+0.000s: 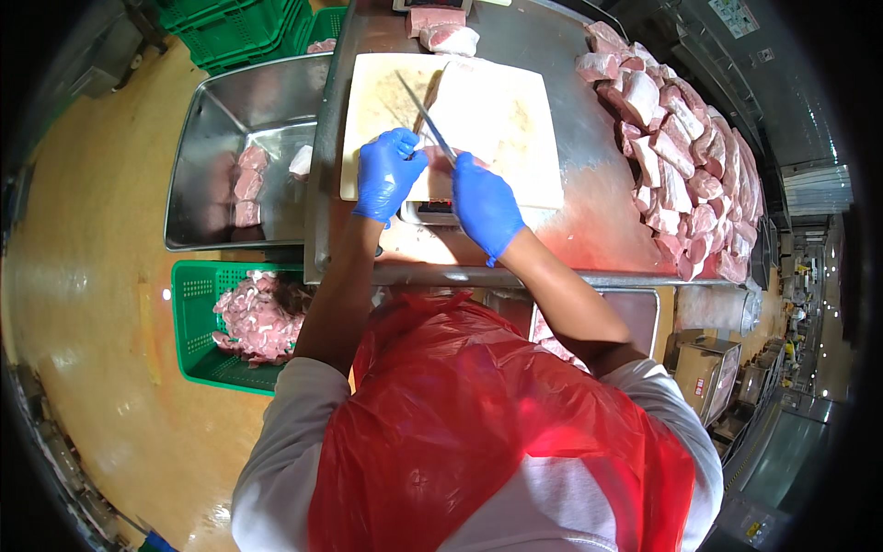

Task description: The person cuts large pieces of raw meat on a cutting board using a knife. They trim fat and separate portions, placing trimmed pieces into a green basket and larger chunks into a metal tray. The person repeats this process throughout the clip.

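Note:
My gloved right hand (483, 202) is closed on the handle of a long knife (418, 106), whose blade points up and leftward over the white cutting board (368, 110). My gloved left hand (391, 170) has its fingers curled at the edge of a pale piece of meat (437, 158), left of the blade. That piece is washed out by glare and partly hidden by the knife and right hand. Two more pork pieces (446, 37) lie beyond the board.
A large pork pile (681, 156) covers the steel table's (598, 221) right. Left are a steel tub (207, 120) with several pieces, a green basket (189, 313) of trimmings, and stacked green crates (230, 32). A tray (644, 313) of meat sits below the table edge.

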`<state>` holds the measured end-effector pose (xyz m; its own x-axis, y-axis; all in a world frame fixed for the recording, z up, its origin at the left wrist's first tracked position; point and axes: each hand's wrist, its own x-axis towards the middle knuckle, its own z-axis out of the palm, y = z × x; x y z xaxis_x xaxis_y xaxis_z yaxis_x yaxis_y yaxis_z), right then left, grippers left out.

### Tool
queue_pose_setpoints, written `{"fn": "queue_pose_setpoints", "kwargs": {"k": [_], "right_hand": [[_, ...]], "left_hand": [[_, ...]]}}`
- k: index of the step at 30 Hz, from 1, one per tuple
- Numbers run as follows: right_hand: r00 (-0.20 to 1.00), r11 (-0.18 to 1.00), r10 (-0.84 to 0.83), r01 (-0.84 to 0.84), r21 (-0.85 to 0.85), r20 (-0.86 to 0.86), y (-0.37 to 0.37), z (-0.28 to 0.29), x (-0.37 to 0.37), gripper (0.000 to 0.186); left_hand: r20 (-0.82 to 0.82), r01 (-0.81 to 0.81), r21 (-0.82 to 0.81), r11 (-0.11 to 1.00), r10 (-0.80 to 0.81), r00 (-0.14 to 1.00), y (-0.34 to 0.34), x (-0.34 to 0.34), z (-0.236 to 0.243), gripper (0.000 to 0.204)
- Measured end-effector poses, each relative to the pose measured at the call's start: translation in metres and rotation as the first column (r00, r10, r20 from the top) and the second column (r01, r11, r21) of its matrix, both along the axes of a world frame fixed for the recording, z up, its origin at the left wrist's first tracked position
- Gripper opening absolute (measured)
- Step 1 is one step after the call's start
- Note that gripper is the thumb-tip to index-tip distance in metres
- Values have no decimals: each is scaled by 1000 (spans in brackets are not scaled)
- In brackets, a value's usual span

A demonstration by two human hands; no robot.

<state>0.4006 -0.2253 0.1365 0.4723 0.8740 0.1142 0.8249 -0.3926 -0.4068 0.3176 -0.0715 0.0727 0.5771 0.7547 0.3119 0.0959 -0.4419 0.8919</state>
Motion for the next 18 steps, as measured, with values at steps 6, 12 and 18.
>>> {"fn": "queue_pose_setpoints", "kwargs": {"k": [6, 12, 18], "right_hand": [[1000, 995, -5, 7, -95, 24, 28, -3, -2, 23], [995, 851, 52, 0, -525, 84, -84, -11, -1, 20], [989, 907, 141, -108, -407, 52, -112, 50, 10, 21]], "left_hand": [[-20, -77, 102, 992, 79, 997, 0, -3, -6, 11], [2, -142, 57, 988, 142, 990, -5, -22, -2, 13], [243, -125, 25, 992, 116, 963, -13, -35, 1, 16]]}}
